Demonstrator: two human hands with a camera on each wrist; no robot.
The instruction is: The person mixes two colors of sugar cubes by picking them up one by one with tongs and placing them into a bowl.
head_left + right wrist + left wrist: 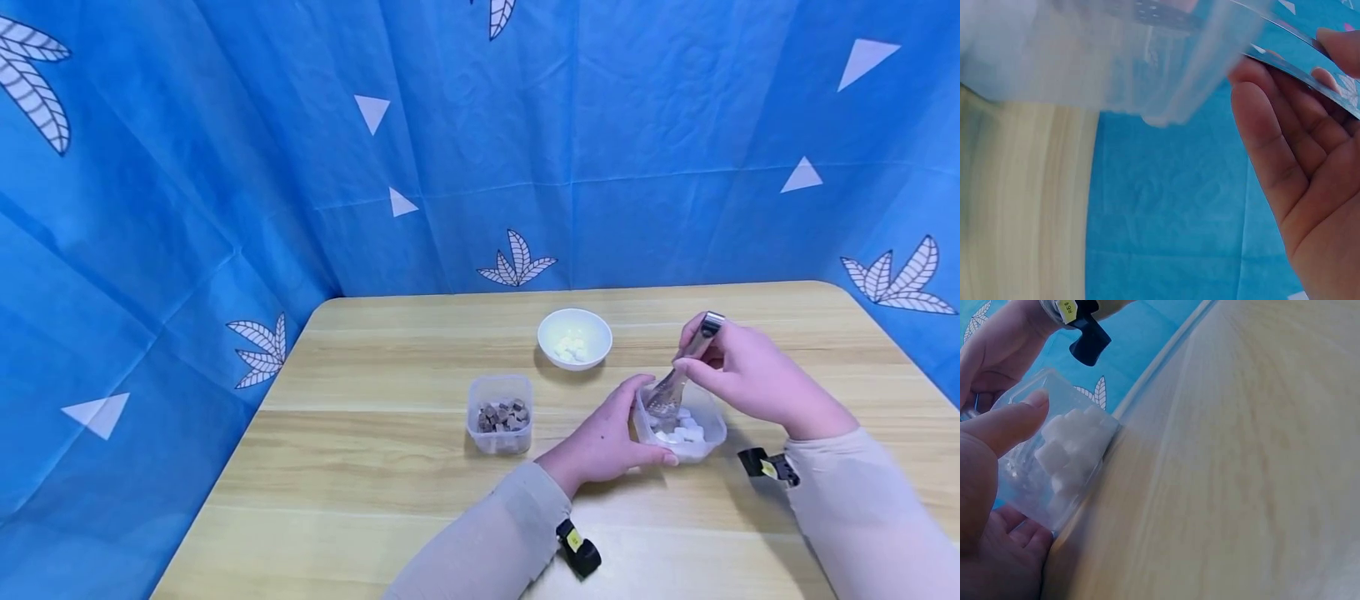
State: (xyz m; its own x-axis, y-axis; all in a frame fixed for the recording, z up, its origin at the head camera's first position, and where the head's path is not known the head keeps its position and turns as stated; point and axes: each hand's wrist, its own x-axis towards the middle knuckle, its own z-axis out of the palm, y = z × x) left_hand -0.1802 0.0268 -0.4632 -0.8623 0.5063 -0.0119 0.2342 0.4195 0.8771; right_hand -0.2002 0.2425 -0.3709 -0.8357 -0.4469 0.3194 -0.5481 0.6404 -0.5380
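My right hand (pixel 753 377) grips a pair of metal tongs (pixel 701 343), whose perforated ends dip into a clear plastic container (pixel 713 433) at the right of the table. Inside the container lie several white cubes (pixel 687 432), seen through its wall as a pile (pixel 1072 447) in the left wrist view. My left hand (pixel 611 437) holds the container from its left side, thumb at the near rim and fingers around the far side. In the right wrist view, the two arms of the tongs (pixel 1300 74) run between thumb and fingers, slightly apart.
A white bowl (pixel 551 340) with pale pieces at its bottom stands farther back. Left of my left hand is another clear container (pixel 501 387) with several brown cubes (pixel 504 416). The wooden table (pixel 360 475) ends at a blue patterned cloth (pixel 450 125) behind and at left.
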